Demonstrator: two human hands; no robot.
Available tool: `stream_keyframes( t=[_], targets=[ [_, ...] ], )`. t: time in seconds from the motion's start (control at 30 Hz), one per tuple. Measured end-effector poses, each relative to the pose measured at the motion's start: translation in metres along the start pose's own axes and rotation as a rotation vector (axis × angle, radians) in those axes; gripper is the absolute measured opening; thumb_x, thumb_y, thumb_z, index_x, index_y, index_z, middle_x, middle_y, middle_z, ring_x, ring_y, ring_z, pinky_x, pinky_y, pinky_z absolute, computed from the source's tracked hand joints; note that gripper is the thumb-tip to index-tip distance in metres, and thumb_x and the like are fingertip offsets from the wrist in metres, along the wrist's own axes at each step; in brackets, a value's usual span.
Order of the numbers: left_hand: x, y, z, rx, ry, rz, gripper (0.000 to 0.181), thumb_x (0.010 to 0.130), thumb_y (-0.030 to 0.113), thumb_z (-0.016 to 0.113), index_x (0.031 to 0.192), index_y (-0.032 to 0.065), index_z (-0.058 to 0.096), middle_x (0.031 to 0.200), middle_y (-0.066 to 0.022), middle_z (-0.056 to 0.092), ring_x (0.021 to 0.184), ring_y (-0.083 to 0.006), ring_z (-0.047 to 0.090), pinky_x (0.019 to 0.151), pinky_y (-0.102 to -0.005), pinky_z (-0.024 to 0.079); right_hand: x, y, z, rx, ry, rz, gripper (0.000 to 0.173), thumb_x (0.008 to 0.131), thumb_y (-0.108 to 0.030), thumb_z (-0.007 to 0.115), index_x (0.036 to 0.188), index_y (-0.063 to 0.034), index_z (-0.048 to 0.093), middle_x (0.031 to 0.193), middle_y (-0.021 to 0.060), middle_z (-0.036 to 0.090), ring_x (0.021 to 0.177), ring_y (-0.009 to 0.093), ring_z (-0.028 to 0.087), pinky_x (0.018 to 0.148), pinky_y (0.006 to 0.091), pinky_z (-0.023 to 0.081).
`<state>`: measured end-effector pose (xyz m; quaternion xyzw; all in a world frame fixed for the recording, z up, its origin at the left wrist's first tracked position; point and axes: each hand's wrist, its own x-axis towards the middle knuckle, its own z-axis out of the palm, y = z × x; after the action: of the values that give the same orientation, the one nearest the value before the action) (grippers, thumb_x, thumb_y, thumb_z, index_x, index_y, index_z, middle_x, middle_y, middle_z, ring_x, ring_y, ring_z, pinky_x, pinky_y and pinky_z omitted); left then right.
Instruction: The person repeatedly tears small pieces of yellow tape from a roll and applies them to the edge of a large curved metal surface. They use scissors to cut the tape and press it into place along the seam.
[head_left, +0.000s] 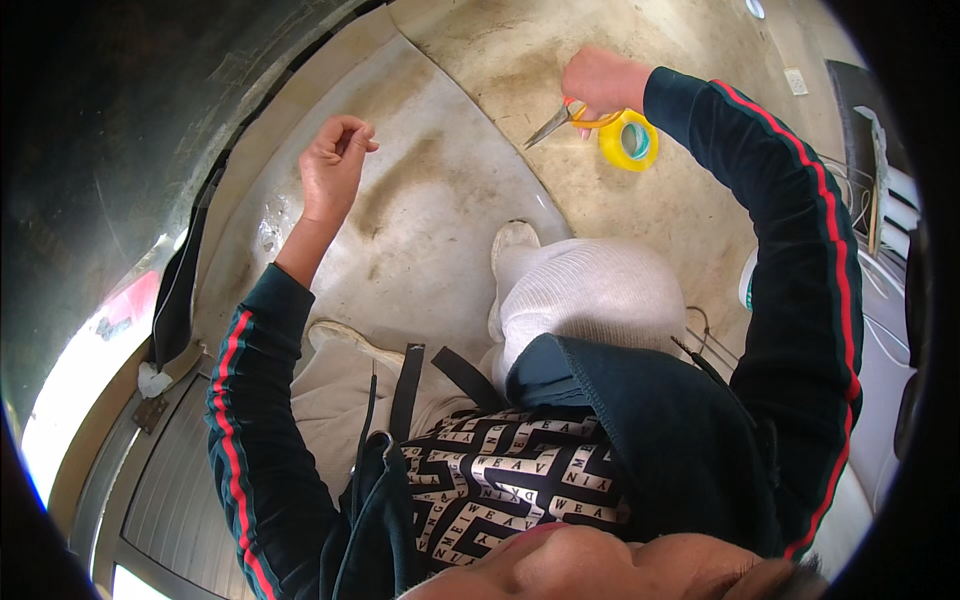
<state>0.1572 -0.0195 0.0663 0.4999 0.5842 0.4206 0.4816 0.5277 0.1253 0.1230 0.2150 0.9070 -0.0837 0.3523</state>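
Note:
My left hand (334, 159) is raised at the upper left, fingers curled and thumb pressed to the side of the index finger. I see nothing between its fingertips. At the upper right my right hand (604, 84) is closed around a pair of scissors (559, 124) with orange-yellow handles, the blades pointing down and left. A roll of yellow adhesive tape (609, 148) shows right below that hand, close to the scissors' handles. Whether the hand also holds the tape roll is hidden.
Below my hands is a stained floor (517, 82) with a smudged, shiny grey area (397, 180) at left. A dark curved panel (97, 127) stands far left, above a grey slatted panel (180, 480). At right are a wall socket (796, 81) and a partly hidden white container (747, 279).

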Motion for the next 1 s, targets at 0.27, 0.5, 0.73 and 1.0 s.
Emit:
stream_keyframes(
  t=[0.27, 0.5, 0.73, 1.0],
  targets=[
    [-0.005, 0.015, 0.003, 0.066, -0.024, 0.038, 0.008, 0.099, 0.008, 0.064, 0.099, 0.0003, 0.064, 0.088, -0.0009, 0.067, 0.079, -0.0092, 0.067, 0.075, -0.0237, 0.054, 0.001, -0.008, 0.025, -0.007, 0.029, -0.016, 0.067, 0.065, -0.069, 0.078, 0.076, -0.0025, 0.072, 0.08, 0.0139, 0.07, 0.084, 0.036, 0.069, 0.075, 0.043, 0.054],
    [0.0, 0.028, 0.003, 0.074, -0.025, 0.06, 0.006, 0.096, 0.007, 0.067, 0.096, 0.001, 0.066, 0.082, 0.0, 0.066, 0.076, -0.0084, 0.067, 0.071, -0.0231, 0.054, 0.004, -0.022, 0.038, 0.052, 0.05, 0.006, 0.066, 0.067, -0.068, 0.076, 0.085, -0.0045, 0.072, 0.079, 0.013, 0.07, 0.083, 0.035, 0.069, 0.073, 0.0426, 0.053],
    [0.015, 0.015, -0.03, 0.086, 0.026, 0.02, 0.007, 0.097, 0.009, 0.065, 0.098, 0.002, 0.065, 0.082, 0.0001, 0.066, 0.076, -0.008, 0.066, 0.072, -0.0221, 0.053, -0.001, -0.027, 0.061, 0.051, 0.067, -0.001, 0.05, 0.071, -0.052, 0.075, 0.09, -0.0053, 0.071, 0.079, 0.0125, 0.069, 0.08, 0.035, 0.068, 0.072, 0.0438, 0.052],
    [0.001, 0.085, -0.118, 0.237, -0.094, -0.076, 0.009, 0.098, 0.011, 0.064, 0.094, 0.0023, 0.063, 0.08, 0.001, 0.063, 0.073, -0.0064, 0.062, 0.071, -0.0223, 0.052, -0.058, -0.075, 0.179, 0.399, 0.229, -0.005, 0.037, 0.081, -0.022, 0.068, 0.113, -0.0042, 0.065, 0.099, 0.0176, 0.068, 0.094, 0.034, 0.067, 0.076, 0.0427, 0.054]
  ],
)
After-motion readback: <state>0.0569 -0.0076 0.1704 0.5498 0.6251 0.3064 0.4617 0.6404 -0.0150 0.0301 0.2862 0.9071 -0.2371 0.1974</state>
